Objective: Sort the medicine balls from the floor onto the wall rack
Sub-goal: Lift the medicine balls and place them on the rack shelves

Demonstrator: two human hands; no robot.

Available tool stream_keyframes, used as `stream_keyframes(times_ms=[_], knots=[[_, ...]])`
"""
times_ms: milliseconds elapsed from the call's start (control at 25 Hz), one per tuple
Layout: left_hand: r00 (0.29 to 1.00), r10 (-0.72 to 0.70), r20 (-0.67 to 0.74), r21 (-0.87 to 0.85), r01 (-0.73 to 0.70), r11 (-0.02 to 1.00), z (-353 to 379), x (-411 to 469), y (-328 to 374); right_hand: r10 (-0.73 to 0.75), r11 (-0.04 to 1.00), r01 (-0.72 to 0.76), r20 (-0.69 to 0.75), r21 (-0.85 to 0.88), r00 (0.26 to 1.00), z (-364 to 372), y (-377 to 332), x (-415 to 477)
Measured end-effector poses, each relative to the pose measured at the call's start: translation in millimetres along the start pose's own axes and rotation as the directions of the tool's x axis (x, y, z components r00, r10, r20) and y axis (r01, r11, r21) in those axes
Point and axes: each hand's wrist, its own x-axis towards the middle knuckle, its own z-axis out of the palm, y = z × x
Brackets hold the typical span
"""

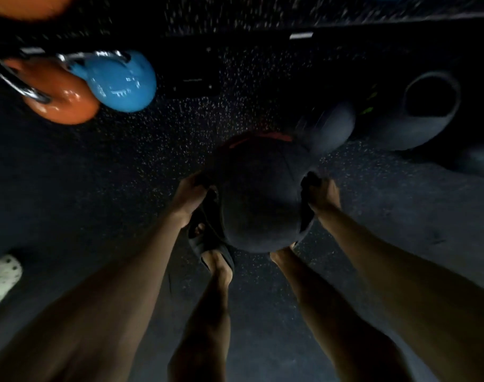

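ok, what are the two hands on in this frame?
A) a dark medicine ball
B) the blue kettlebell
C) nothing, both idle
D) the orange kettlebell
A: the left hand and the right hand each grip one side of the dark medicine ball, which sits between them in front of the person's legs.

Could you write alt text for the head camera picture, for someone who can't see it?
Seen from above, a person's left hand and right hand grip a dark medicine ball by its sides over a speckled floor. A blue kettlebell and an orange kettlebell sit at left.
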Motion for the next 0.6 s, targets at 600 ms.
stream_keyframes(times_ms=[600], knots=[[0.961,0.275,0.034,0.015,-0.276,0.961,-78.8,-335.4,231.2,0.076,0.889,0.016,-0.181,0.458,0.981,-228.7,-135.4,-345.0]])
